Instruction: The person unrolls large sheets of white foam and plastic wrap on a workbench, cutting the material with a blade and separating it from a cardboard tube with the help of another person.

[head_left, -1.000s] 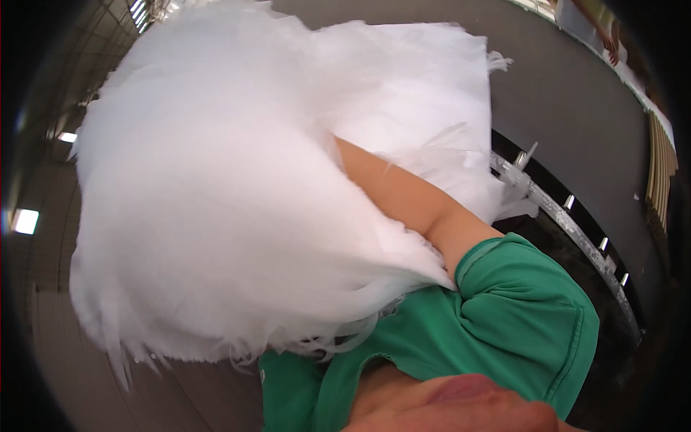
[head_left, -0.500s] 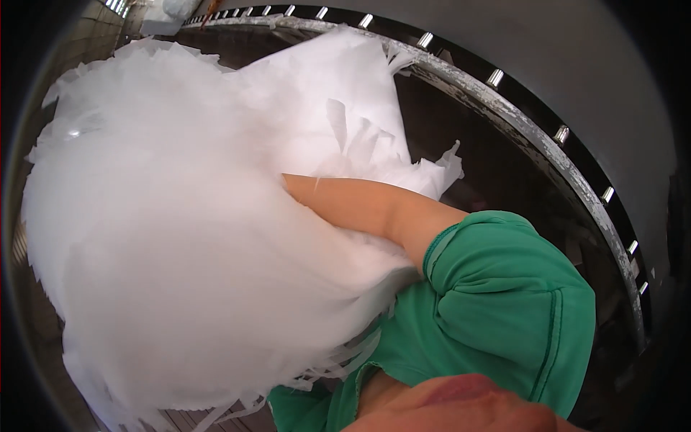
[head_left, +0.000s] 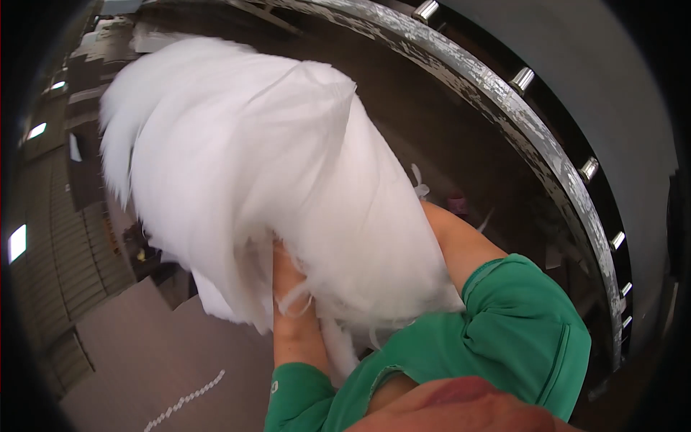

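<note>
A big soft bundle of white fabric sheets [head_left: 338,194], with frayed, strip-like edges, fills the middle of the head view against my chest. My left forearm [head_left: 296,327] rises from below, and its hand disappears among the folds near the bundle's lower middle. Around the right side of the bundle reaches my right arm [head_left: 464,237]; its hand is completely behind the white material. Both arms hug the bundle between them, but the fingers of neither hand show. A thin loose strip [head_left: 295,295] hangs across my left forearm.
On the right curves a worn metal rail [head_left: 497,83] with chipped paint, and shiny metal pegs [head_left: 524,79] stand beyond it. Brown flat panels [head_left: 158,345] lie at the lower left, one bearing a white twisted cord [head_left: 186,400]. A dark recessed area [head_left: 403,93] lies inside the rail.
The white bundle has swung and looks more gathered. My left forearm, hidden before, now shows beneath it. My right arm has gone further behind the bundle, and the view has turned.
</note>
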`<state>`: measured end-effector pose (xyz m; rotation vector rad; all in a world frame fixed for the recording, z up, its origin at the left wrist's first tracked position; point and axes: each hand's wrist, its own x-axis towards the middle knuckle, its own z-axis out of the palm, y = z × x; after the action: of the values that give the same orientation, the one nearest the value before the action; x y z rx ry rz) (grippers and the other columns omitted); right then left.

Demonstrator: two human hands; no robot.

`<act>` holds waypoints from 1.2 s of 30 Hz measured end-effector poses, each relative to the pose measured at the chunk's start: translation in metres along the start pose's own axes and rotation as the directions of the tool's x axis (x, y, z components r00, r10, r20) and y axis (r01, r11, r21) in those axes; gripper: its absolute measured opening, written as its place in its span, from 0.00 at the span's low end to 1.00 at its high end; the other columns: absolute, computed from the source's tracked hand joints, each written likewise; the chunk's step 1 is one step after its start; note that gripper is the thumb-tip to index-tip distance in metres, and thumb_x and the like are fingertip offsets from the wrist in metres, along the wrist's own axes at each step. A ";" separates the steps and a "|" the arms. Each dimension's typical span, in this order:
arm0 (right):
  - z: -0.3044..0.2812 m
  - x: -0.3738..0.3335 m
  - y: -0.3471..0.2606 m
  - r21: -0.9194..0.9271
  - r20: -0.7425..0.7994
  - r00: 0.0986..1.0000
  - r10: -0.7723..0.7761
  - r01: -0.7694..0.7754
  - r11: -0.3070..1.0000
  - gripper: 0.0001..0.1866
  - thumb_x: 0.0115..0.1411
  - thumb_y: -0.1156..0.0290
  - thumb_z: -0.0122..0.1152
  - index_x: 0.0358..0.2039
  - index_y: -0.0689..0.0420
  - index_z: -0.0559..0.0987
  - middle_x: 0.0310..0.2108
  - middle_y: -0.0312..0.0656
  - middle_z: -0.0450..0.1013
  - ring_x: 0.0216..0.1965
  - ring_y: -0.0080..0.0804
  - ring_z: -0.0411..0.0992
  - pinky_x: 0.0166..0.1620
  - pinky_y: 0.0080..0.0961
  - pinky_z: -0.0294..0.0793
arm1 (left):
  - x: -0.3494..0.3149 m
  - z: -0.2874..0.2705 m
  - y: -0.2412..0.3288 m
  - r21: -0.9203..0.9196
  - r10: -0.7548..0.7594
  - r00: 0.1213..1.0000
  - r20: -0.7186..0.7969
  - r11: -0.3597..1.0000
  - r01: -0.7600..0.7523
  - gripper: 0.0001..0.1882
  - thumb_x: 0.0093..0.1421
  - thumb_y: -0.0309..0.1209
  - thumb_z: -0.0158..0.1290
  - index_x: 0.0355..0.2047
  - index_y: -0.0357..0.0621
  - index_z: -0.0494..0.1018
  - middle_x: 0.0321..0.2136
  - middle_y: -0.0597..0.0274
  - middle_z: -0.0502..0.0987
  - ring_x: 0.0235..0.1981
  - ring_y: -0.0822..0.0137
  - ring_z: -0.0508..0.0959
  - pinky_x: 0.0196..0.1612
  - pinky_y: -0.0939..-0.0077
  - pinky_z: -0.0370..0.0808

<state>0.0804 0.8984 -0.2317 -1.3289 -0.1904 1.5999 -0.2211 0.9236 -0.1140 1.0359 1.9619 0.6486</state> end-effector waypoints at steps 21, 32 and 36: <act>-0.218 0.130 0.033 0.267 -0.437 0.899 0.014 0.115 0.957 0.13 0.63 0.64 0.46 0.40 0.60 0.72 0.34 0.42 0.74 0.31 0.29 0.71 0.36 0.26 0.72 | 0.074 0.300 -0.028 0.526 0.248 0.828 0.502 0.672 -0.520 0.15 0.60 0.34 0.46 0.45 0.44 0.73 0.46 0.56 0.74 0.44 0.54 0.73 0.47 0.65 0.72; -0.360 0.064 0.078 0.342 -0.735 0.678 0.019 0.347 0.873 0.13 0.63 0.64 0.46 0.40 0.60 0.71 0.34 0.43 0.74 0.31 0.30 0.71 0.35 0.25 0.72 | 0.095 0.438 0.049 0.400 0.251 0.402 0.881 0.062 -0.915 0.16 0.60 0.34 0.46 0.46 0.44 0.73 0.47 0.56 0.73 0.45 0.54 0.73 0.48 0.65 0.71; -0.402 0.042 0.086 0.328 -0.771 0.636 -0.034 0.443 0.835 0.13 0.63 0.64 0.46 0.40 0.60 0.71 0.34 0.43 0.74 0.30 0.30 0.71 0.35 0.25 0.73 | 0.127 0.473 0.097 0.324 0.044 0.322 0.946 -0.047 -0.945 0.16 0.60 0.34 0.46 0.46 0.44 0.73 0.48 0.56 0.73 0.46 0.54 0.73 0.48 0.65 0.71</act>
<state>0.3602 0.7081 -0.4692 -1.3541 0.5050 0.6768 0.1736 1.1148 -0.3525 2.5504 0.7264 -0.8126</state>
